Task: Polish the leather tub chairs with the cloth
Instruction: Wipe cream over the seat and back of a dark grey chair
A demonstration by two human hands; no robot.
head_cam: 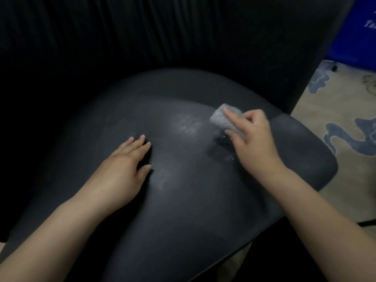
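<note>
While the right hand [255, 139] works at the right side of the seat [183, 200], it holds a small grey cloth [225, 120], bunched into a roll, against the dark leather. Index finger lies straight along the top of the cloth; the other fingers curl round its near side and pinch it. Cloth sits toward the far right of the seat cushion, just beside the seam where the cushion meets the chair's right arm [305, 151]. Wet-looking specks and a shiny damp patch show on the leather directly below the cloth. A pale, hazy smear lies on the seat just left of the cloth, and a second faint smear lies nearer, beside the left thumb. Left hand [124, 171] rests flat on the middle-left of the seat, palm down, fingers straight and close together, thumb held out to the right; it grips nothing. Both forearms are bare and enter from the near edge. Chair back [142, 37] rises at the far side, black, with vertical pleats, curving round to the left. To the right of the chair, a beige carpet [335, 110] with blue cloud-like patterns covers the floor. A blue panel [354, 27] with white lettering, too blurred to read, stands at the far right corner.
</note>
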